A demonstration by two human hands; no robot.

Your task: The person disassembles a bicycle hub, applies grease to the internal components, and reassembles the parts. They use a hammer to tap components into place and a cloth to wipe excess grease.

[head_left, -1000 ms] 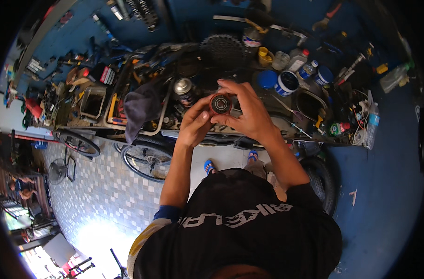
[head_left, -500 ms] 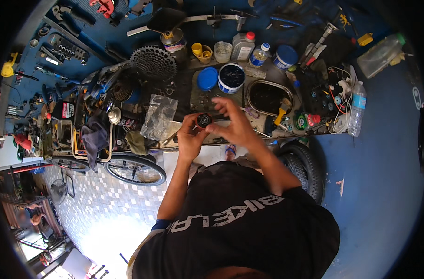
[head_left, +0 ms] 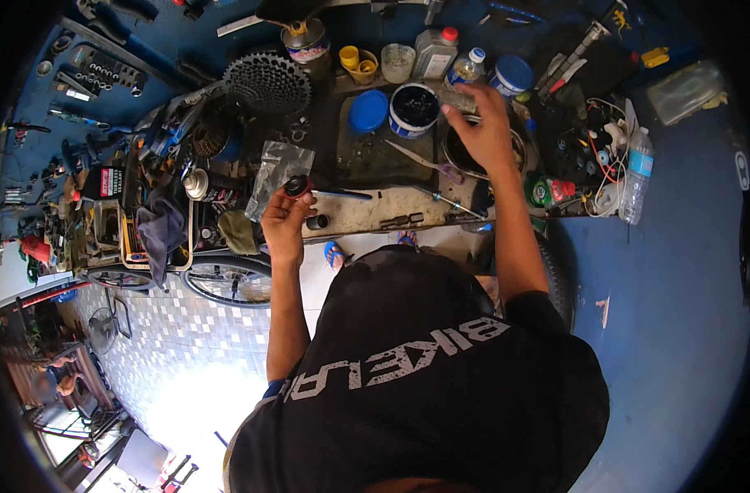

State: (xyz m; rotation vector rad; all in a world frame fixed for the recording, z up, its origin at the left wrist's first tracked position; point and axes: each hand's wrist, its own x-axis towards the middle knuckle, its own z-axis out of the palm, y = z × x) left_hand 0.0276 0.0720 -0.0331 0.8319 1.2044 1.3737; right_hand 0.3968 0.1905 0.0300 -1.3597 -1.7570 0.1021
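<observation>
Smooth round part [head_left: 296, 186], metal cassette [head_left: 267, 85] (rather matt), crinkled glossy plastic bag [head_left: 279, 168], blue plastic lid [head_left: 368, 112]

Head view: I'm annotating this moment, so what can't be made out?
In the head view:
Red-and-black round part: lower side, hidden by the left hand.
Metal tray: middle, covered by the right hand.
Black tire: left part, behind the right forearm.
Wall-mounted sockets: sizes, too small.

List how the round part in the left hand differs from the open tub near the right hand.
The round part is held up in the left hand; the open tub stands on the bench.
The round part is black with some red at its edge; the open tub is white and blue with dark contents.
The round part is smaller than the open tub.
Both are round.
</observation>
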